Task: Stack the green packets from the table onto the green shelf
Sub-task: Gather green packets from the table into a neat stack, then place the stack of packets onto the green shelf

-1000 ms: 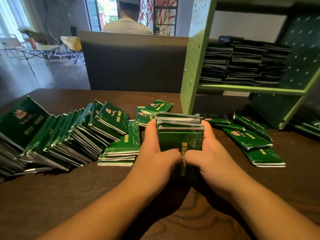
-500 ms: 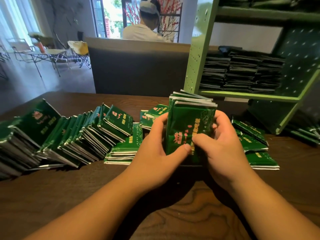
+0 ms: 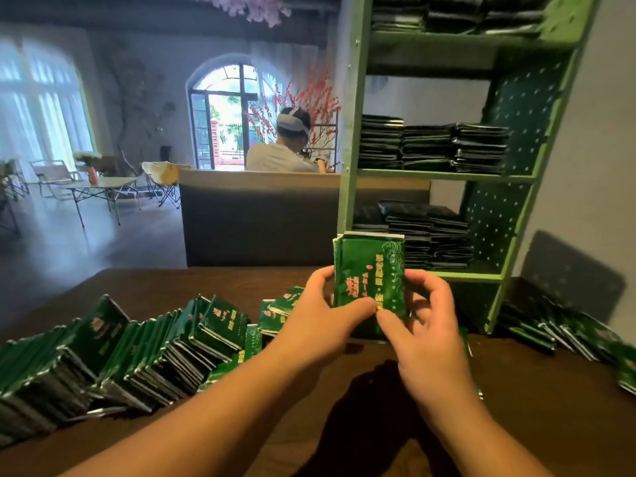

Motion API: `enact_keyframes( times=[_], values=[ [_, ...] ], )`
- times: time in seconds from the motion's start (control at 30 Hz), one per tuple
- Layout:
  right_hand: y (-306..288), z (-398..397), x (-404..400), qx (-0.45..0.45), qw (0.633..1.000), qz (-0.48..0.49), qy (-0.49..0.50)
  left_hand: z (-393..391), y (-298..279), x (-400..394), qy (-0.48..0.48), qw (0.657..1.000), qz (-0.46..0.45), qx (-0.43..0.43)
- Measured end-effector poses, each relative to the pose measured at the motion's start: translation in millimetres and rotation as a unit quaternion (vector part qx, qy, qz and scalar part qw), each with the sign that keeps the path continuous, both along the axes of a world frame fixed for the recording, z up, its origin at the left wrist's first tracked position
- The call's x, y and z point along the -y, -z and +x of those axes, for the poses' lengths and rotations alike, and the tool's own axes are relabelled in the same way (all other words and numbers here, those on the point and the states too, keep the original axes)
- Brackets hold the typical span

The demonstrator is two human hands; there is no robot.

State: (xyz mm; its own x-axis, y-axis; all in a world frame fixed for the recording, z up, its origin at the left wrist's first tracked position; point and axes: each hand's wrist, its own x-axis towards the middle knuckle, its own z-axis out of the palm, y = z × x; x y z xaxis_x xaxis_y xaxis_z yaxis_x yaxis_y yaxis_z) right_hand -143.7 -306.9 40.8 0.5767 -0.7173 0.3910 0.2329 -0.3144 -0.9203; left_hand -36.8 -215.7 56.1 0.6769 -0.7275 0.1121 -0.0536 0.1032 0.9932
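green packets (image 3: 370,277), a small bundle of them, stand upright above the table (image 3: 537,407), clamped between both hands just in front of the green shelf (image 3: 351,160) and level with its lowest board. the left hand (image 3: 320,315) curls round the bundle's left edge, thumb pressed on the printed face; the right hand (image 3: 426,325) grips the right edge, its thumb meeting the left thumb low on that face. left of the shelf, a long leaning row of packets (image 3: 113,356) lies on the table. dark stacked packets (image 3: 430,146) fill the shelf's boards.
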Motion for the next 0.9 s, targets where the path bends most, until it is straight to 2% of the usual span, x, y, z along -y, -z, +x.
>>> enact_keyframes(
  times=[0.23,0.37,0.53,0.7,0.9],
  values=[
    [-38.8,-10.3,26.5,0.001,0.998,0.026,0.062,-15.7,-49.2,34.9,0.06,0.994,0.023,-0.092],
    [-61.0,-4.3,42.2,-0.02,0.996,0.053,0.073,-15.0,-63.8,49.1,0.085,0.99,0.037,-0.109],
    [-94.4,15.7,68.2,-0.04,0.985,0.166,0.031,-4.9,-74.9,52.0,0.074,0.983,0.031,-0.164],
    [-111.4,41.9,94.7,-0.072,0.987,0.123,0.07,12.7,-68.5,39.8,0.031,0.981,0.065,-0.179],
    [-119.9,76.8,103.4,-0.094,0.985,0.118,0.078,35.9,-55.8,24.8,0.013,0.978,0.095,-0.183]
  ],
)
